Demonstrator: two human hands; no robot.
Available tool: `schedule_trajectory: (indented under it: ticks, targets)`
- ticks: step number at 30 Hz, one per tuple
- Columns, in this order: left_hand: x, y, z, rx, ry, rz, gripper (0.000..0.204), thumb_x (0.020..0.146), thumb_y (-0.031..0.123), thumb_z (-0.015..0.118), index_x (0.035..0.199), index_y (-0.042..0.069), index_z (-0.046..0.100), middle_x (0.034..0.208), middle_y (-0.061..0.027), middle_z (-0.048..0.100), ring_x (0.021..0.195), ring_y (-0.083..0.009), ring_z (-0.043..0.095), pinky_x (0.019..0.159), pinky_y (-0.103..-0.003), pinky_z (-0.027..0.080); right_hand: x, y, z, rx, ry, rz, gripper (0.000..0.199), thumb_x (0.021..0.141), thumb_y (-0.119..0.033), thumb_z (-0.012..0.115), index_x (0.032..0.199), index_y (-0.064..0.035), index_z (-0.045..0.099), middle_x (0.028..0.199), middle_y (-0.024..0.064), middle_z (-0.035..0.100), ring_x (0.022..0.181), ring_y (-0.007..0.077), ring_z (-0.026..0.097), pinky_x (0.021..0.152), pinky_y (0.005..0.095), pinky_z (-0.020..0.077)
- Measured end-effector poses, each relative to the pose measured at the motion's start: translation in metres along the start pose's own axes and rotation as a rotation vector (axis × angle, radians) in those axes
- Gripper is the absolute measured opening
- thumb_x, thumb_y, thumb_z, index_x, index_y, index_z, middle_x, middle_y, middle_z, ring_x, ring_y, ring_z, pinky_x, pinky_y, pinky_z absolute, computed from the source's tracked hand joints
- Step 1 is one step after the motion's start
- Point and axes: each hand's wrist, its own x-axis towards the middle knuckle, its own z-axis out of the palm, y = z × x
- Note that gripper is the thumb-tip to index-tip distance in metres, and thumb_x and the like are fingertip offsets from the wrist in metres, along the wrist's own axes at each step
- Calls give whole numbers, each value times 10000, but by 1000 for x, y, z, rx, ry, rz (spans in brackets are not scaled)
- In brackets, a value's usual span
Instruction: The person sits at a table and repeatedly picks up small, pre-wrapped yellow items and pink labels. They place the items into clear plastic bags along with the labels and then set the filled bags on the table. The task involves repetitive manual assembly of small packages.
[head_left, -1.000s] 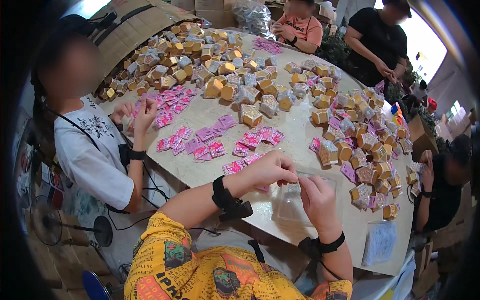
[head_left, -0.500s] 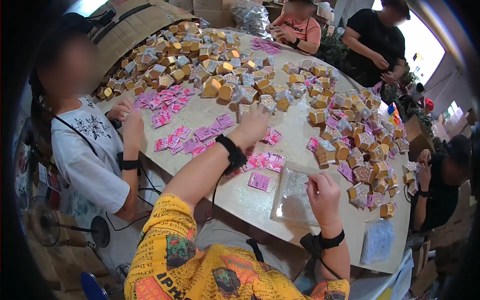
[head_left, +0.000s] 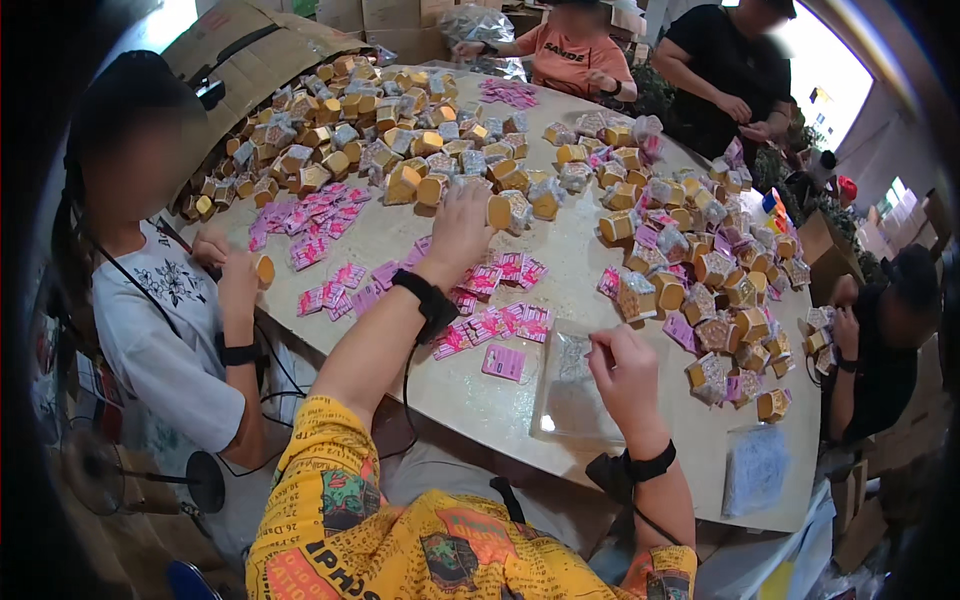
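Note:
My left hand reaches to the near edge of the large pile, its fingers curled around a gold house-shaped ornament. The ornament's flat gold base shows beside my fingers; the rest is mostly hidden. A bubble-wrapped ornament lies just right of it. My right hand is closed in a pinch over the right side of a shallow clear plastic tray. What its fingertips hold, if anything, is too small to make out. Pink cards lie between my hands, with a single pink card nearer me.
More wrapped gold ornaments with pink cards spread across the table's right side. A pack of pale blue-grey material sits at the near right edge. A co-worker in a white shirt works at my left; others stand around the far side.
My left hand has drawn slightly left, and a gold base now shows at its fingers. My right hand stays pinched over the tray. The left co-worker now holds a gold piece.

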Motion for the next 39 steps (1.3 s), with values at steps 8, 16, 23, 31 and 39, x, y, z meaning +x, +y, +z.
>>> schedule_trajectory:
  ticks: [8, 16, 23, 31, 39]
  targets:
    - [-35, 36, -20, -1789, -206, -1145, 285, 932, 302, 577, 1083, 60, 584, 1039, -100, 624, 949, -241, 623, 805, -399, 546, 41, 21, 30, 29, 44, -22, 47, 768, -49, 610, 787, -6, 610, 759, 162, 603, 688, 334, 594, 622, 398, 475]
    - [-58, 59, -19, -2020, -181, -1356, 340, 914, 334, 580, 1075, 35, 591, 1028, -125, 650, 970, -260, 634, 847, -445, 551, 54, 8, 59, -4, -1, -139, 43, 762, -20, 622, 797, 4, 613, 722, 144, 598, 619, 288, 601, 579, 360, 481]
    - [-61, 60, -24, -1961, -235, -1375, 374, 913, 365, 571, 1090, 36, 599, 1039, -112, 653, 951, -233, 642, 836, -402, 561, 55, 2, 61, -11, 7, -120, 44, 755, -10, 621, 790, 6, 602, 727, 145, 592, 632, 302, 600, 582, 369, 476]
    - [-62, 64, -28, -1935, -209, -1370, 362, 887, 372, 616, 1048, 49, 599, 987, -113, 640, 909, -224, 640, 838, -392, 544, 56, 4, 65, -46, -3, -142, 51, 748, -7, 621, 792, 4, 598, 737, 148, 594, 646, 316, 601, 586, 377, 477]
    - [-62, 70, -31, -1879, -108, -1313, 329, 906, 334, 607, 1094, 64, 596, 1023, -99, 652, 943, -209, 638, 828, -384, 539, 57, 1, 63, -177, -28, -150, 67, 743, -10, 623, 795, -2, 582, 740, 155, 590, 678, 347, 599, 600, 410, 481]
